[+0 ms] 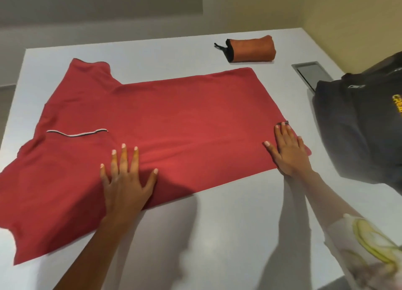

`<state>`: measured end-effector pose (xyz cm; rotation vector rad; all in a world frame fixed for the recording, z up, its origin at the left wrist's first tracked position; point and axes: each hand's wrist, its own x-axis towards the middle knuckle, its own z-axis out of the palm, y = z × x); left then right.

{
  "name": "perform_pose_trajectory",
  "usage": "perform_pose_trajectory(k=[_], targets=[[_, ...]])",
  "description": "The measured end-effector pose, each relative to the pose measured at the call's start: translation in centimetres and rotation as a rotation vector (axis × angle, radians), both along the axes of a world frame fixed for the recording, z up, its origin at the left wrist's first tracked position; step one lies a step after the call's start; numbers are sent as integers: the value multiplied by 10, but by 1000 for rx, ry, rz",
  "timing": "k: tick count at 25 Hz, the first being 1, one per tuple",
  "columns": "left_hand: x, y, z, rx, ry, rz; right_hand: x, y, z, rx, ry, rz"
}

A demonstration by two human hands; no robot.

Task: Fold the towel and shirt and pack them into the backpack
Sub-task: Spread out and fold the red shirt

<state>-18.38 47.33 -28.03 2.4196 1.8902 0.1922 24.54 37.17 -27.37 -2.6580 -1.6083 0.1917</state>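
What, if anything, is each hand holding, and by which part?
Nothing is held. The left hand and right hand lie flat, fingers straight, pressing the red shirt: left at its near edge, right at its hem corner.

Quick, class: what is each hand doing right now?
Left hand: open, pressing flat on the red shirt.
Right hand: open, flat on the shirt's corner.

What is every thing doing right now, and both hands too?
Red shirt, spread flat on the table.
Orange towel, rolled up, apart from the shirt.
Black backpack, beside the shirt; open or zipped, cannot tell.
Left hand, flat, pressing the shirt.
Right hand, flat on the shirt's corner.
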Motion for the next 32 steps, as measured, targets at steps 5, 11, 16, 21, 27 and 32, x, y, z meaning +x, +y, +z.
perform_pose_trajectory(k=[5,11,16,21,27,32], targets=[[-2,-1,3,-5,7,-9,13,-2,4,47,18,-119],[-34,-3,14,38,-119,-43,-67,62,28,291,10,33],[-86,-12,12,92,-62,132,-214,148,50,217,236,429],[-115,-22,5,62,7,167,-353,214,68,45,183,788],[-117,-22,2,45,-28,156,-417,243,56,-181,50,815],[-117,-22,3,28,-4,189,-422,249,64,-189,120,802]])
